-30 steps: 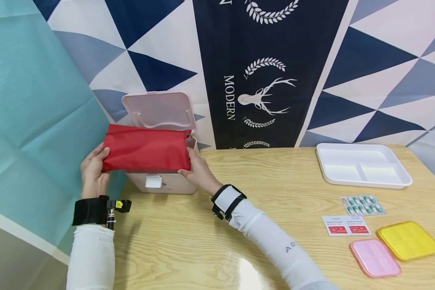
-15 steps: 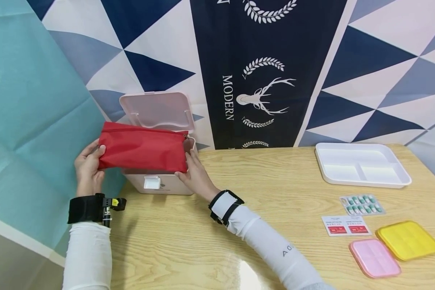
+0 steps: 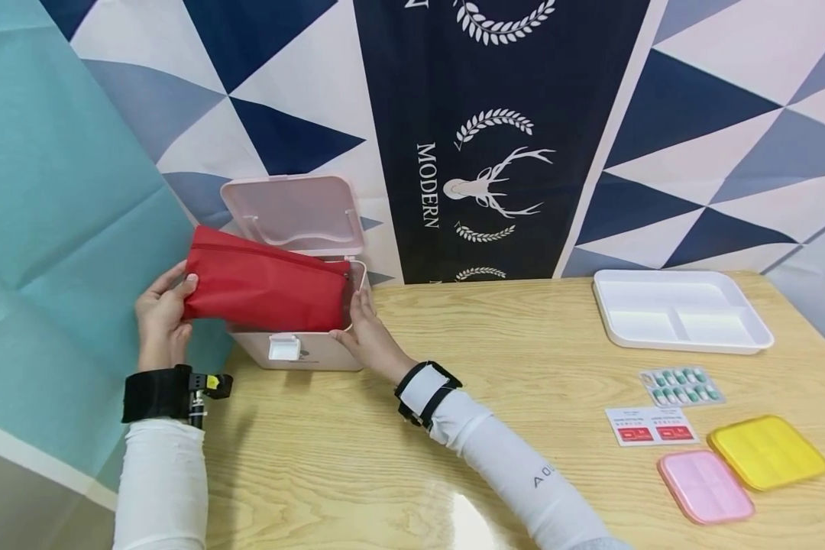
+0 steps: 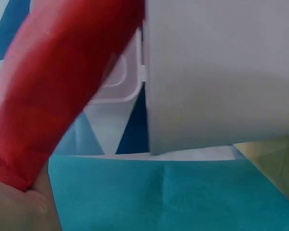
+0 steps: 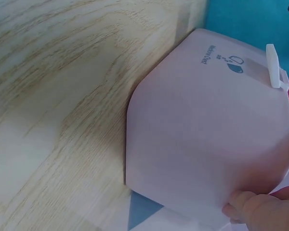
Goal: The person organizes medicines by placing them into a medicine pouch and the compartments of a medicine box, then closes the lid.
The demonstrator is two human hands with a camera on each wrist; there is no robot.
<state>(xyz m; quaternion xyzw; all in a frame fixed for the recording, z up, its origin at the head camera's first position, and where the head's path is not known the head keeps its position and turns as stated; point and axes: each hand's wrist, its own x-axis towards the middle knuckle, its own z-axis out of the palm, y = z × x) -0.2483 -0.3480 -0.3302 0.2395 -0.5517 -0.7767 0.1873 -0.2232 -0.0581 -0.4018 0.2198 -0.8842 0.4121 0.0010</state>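
A red zip pouch (image 3: 264,283) slants over the mouth of a pale pink medicine box (image 3: 330,353), its right end dipped inside the rim. My left hand (image 3: 161,315) grips the pouch's raised left end, thumb on the near face. At the box's front right corner, my right hand (image 3: 376,341) holds the rim; its fingertips (image 5: 236,211) press the wall in the right wrist view. The box's lid (image 3: 296,214) stands raised behind, and a white latch (image 3: 285,347) sticks out in front. The pouch hides most of the box's inside.
On the table's right side lie a white divided tray (image 3: 642,336), a capsule blister pack (image 3: 683,386), a red-and-white packet (image 3: 651,425), a yellow pill case (image 3: 768,452) and a pink pill case (image 3: 706,486). Patterned wall covering (image 3: 502,260) rises behind; a teal sheet (image 3: 76,252) borders the left.
The pouch's right end has dropped into the box while its left end rose slightly. My left hand shifted a little left; my right hand moved from the pouch's end onto the box rim.
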